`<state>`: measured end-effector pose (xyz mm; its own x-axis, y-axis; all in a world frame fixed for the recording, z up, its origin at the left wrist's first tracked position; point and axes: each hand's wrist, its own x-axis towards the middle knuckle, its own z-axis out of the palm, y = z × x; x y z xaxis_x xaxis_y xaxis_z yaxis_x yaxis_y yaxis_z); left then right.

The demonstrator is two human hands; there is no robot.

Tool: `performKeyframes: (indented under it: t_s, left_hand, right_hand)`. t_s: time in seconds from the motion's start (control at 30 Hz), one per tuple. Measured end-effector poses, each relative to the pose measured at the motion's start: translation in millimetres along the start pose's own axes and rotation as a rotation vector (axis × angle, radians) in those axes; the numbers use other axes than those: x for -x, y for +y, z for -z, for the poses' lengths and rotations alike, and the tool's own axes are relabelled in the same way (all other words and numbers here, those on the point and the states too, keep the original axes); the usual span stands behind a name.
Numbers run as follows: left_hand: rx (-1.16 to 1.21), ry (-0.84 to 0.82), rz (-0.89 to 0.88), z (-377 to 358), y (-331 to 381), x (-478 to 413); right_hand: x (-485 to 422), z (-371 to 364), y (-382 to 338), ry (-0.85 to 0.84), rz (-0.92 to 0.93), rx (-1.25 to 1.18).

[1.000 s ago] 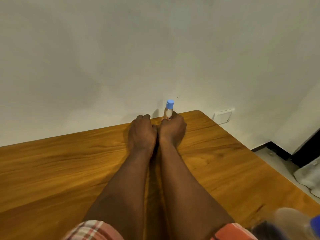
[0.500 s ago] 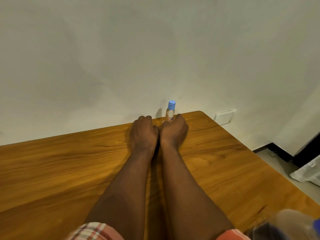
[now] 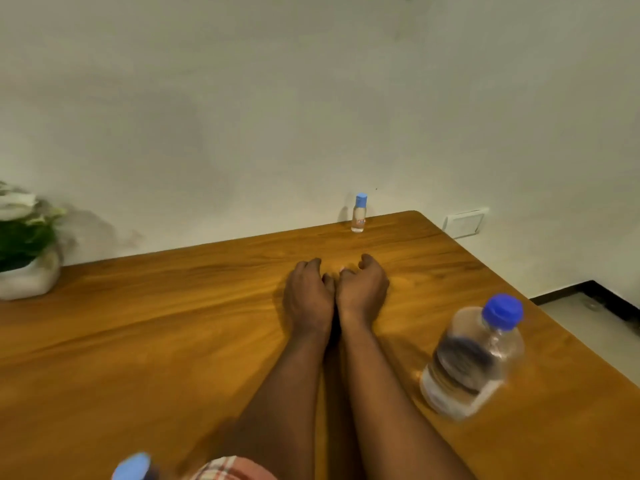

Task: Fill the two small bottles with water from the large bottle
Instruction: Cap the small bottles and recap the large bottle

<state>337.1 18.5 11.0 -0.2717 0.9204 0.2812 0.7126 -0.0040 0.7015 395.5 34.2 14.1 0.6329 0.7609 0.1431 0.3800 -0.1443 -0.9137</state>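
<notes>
A small clear bottle [image 3: 359, 214] with a light blue cap stands upright at the far edge of the wooden table [image 3: 173, 323], against the wall. The large clear bottle [image 3: 472, 358] with a dark blue cap stands capped near the right edge, holding water. A blurred light blue cap [image 3: 133, 467] shows at the bottom left edge; what it sits on is out of view. My left hand [image 3: 306, 294] and my right hand [image 3: 363, 287] rest side by side mid-table, fingers loosely curled, holding nothing, well short of the small bottle.
A white pot with a green plant and white flowers [image 3: 26, 251] stands at the far left of the table. The table's right edge drops to a tiled floor [image 3: 595, 320]. A white wall socket [image 3: 465, 221] sits on the wall behind the far right corner.
Both hands have drawn back from the small bottle toward me, leaving it standing alone at the wall. The view has dropped and widened, bringing in the large bottle and plant.
</notes>
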Motion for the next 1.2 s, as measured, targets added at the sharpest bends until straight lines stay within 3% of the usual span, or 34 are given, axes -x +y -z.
performKeyframes:
  t_s: [0.4,0.6,0.77,0.9,1.2]
  left_hand:
    - [0.179,0.198,0.014,89.7,-5.5,201.9]
    - [0.17,0.353,0.229,144.0,-31.0,261.0]
    - [0.184,0.462,0.309,179.8,-63.9,266.7]
    - [0.185,0.48,0.329,192.9,-79.8,259.8]
    - [0.168,0.443,0.328,191.3,-87.1,241.9]
  right_hand:
    - [130.7,94.5,19.7,-0.438,0.12,-0.118]
    - [203.5,106.5,13.9,-0.596,0.219,-0.128]
    - [250.5,102.2,-0.4,-0.757,0.291,-0.122]
    - [266.8,98.5,-6.0,-0.788,0.341,-0.133]
    - [275.0,80.4,-2.2,-0.673,0.388,-0.062]
